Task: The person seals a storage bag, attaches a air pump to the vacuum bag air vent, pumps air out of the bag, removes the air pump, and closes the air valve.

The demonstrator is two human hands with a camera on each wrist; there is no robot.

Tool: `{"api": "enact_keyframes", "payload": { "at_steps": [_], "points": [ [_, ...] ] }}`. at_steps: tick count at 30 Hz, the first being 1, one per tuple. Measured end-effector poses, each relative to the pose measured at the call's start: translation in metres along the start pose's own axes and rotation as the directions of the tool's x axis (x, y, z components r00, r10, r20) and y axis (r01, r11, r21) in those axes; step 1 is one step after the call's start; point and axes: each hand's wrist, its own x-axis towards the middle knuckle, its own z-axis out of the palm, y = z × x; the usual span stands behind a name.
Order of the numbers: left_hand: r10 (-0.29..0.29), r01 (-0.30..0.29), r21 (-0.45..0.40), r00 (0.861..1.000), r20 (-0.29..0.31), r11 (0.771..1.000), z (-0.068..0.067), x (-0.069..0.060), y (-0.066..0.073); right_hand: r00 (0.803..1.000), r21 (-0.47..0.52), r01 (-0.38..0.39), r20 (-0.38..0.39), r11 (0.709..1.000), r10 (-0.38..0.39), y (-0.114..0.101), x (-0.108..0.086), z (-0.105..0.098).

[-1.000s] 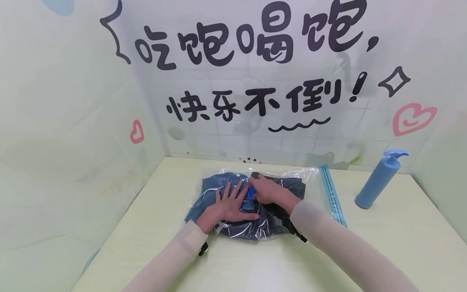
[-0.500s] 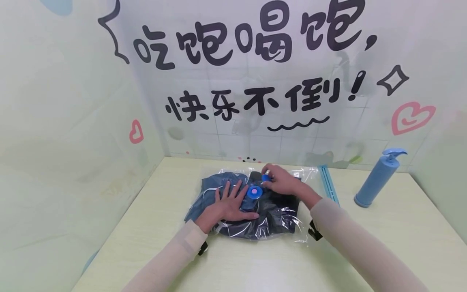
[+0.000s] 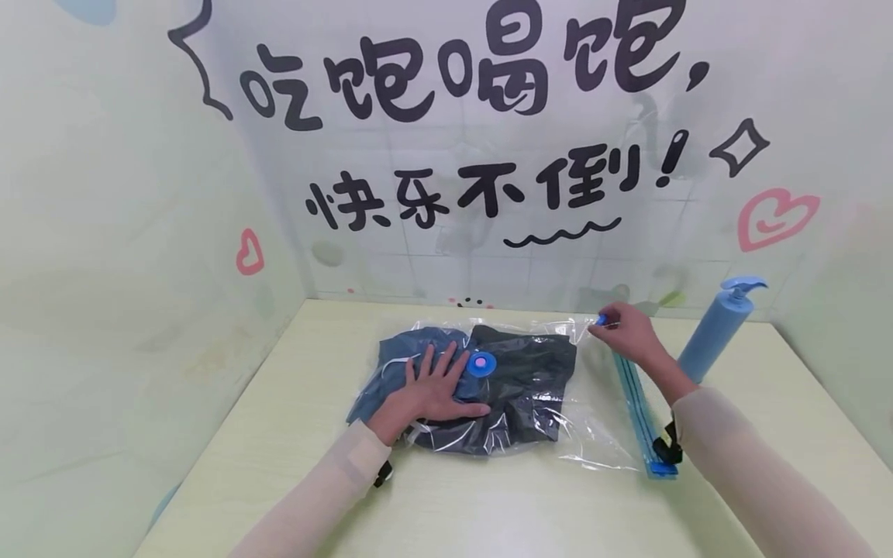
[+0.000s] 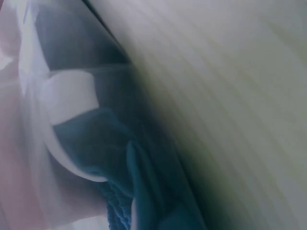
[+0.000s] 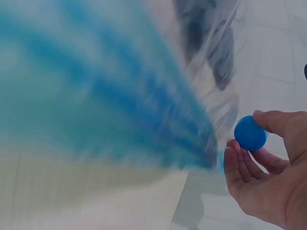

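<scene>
A clear storage bag point(image 3: 593, 422) lies on the table with folded blue clothing point(image 3: 394, 368) and dark clothing point(image 3: 526, 368) inside. On its top sits a round blue valve point(image 3: 481, 364) with a pink centre, uncovered. My left hand point(image 3: 434, 393) rests spread on the bag just left of the valve, fingers straight. My right hand point(image 3: 631, 333) is raised above the bag's far right corner. It pinches a round blue valve cap point(image 5: 250, 133) between thumb and fingers, apart from the valve. Through the plastic, blue fabric point(image 4: 96, 141) shows blurred in the left wrist view.
Along the bag's right end runs a blue-green zip strip point(image 3: 638, 411), with a blue slider point(image 3: 663, 469) at its near end. A blue pump bottle point(image 3: 718, 329) stands behind my right forearm. Printed wall sheets point(image 3: 446, 271) border the table point(image 3: 488, 511) at back and sides.
My right hand lifts away from the valve and travels right with the blue cap, leaving the valve exposed. My left hand keeps its place on the bag.
</scene>
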Motion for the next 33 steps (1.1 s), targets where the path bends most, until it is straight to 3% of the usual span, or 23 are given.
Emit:
{"api": "enact_keyframes", "payload": {
  "at_steps": [6, 19, 28, 33],
  "points": [
    [0.014, -0.014, -0.001, 1.000, -0.018, 1.000, -0.003, -0.002, 0.000, 0.995, -0.063, -0.078, 0.053, 0.995, 0.081, 0.014, -0.013, -0.013],
    [0.018, -0.018, -0.005, 1.000, -0.023, 1.000, -0.004, -0.004, -0.005, 0.991, -0.126, -0.090, 0.083, 0.988, 0.101, 0.013, -0.022, -0.031],
    [0.013, -0.013, -0.012, 0.999, -0.037, 1.000, -0.005, -0.007, -0.006, 0.992, -0.217, 0.009, 0.124, 0.976, 0.018, 0.023, -0.028, -0.036],
    [0.012, -0.013, -0.014, 0.999, -0.042, 1.000, -0.003, -0.006, -0.008, 0.985, -0.282, 0.090, 0.169, 0.955, -0.043, 0.034, -0.030, -0.032]
  ]
}}
